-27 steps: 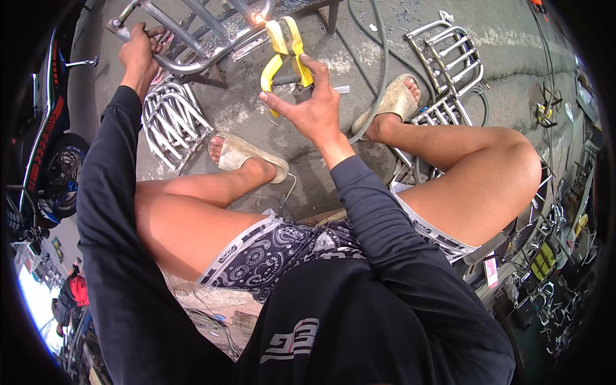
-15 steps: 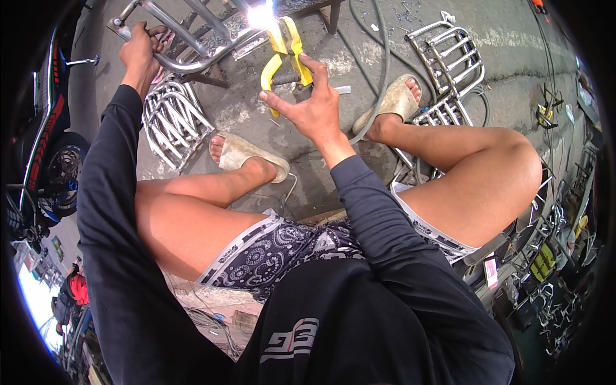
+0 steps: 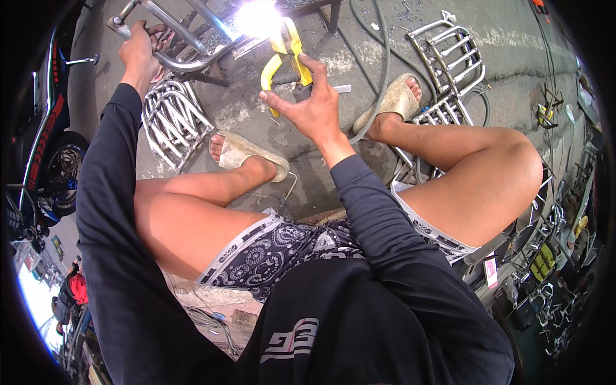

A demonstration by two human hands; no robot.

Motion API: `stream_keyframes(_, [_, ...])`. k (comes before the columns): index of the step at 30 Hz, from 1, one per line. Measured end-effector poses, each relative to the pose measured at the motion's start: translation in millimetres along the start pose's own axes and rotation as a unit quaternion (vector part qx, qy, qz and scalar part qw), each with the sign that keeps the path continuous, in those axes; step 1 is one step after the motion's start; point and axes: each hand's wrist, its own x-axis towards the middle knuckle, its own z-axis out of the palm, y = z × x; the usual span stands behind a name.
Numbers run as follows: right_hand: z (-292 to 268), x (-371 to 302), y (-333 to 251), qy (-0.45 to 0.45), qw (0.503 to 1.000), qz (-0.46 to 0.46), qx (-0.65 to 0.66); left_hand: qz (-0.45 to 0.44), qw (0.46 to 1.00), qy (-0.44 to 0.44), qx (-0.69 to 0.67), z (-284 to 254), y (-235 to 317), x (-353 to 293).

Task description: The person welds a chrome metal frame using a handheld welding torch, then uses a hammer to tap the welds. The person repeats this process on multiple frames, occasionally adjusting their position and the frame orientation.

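My left hand (image 3: 138, 52) is wrapped round the bent end of a shiny metal tube frame (image 3: 192, 67) at the top left. The frame rests on a dark metal stand (image 3: 335, 15). In my right hand (image 3: 313, 106) is a yellow welding electrode holder (image 3: 269, 72), held between thumb and fingers. Right beside its jaws burns a bright white welding arc (image 3: 258, 19) at the frame's tubing. Its glare hides the joint and the electrode's tip.
Finished-looking tube racks lie on the floor, one (image 3: 173, 122) at left and another (image 3: 449, 58) at right. A grey cable (image 3: 385, 58) runs past my right sandal (image 3: 399, 102). A motorcycle (image 3: 51, 160) stands far left; metal parts (image 3: 552, 308) crowd the lower right.
The arc's glare has grown larger and spread slightly left over the frame. Both hands stay almost where they were, keeping their grips.
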Motion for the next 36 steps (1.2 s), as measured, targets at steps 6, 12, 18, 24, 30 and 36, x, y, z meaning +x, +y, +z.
stream_keyframes(6, [0,1,0,-0.005,1.000,0.011,0.004,-0.003,1.000,0.005,-0.004,1,2,-2])
stream_keyframes(12, [-4,8,-5,0.012,0.996,0.038,0.075,0.007,1.000,-0.001,-0.006,0,2,1])
stream_keyframes(18, [-22,27,-1,0.033,0.969,0.122,0.213,-0.006,1.000,-0.022,-0.014,-3,4,2])
stream_keyframes(24, [-33,32,-9,0.012,0.970,0.126,0.207,0.006,0.999,-0.052,0.002,1,23,-10])
stream_keyframes(30, [-45,30,-31,0.030,0.985,0.083,0.150,0.162,0.963,-0.039,0.213,21,88,-51])
stream_keyframes(36, [-56,23,-52,0.042,0.991,0.040,0.119,0.463,0.795,-0.069,0.386,26,121,-109])
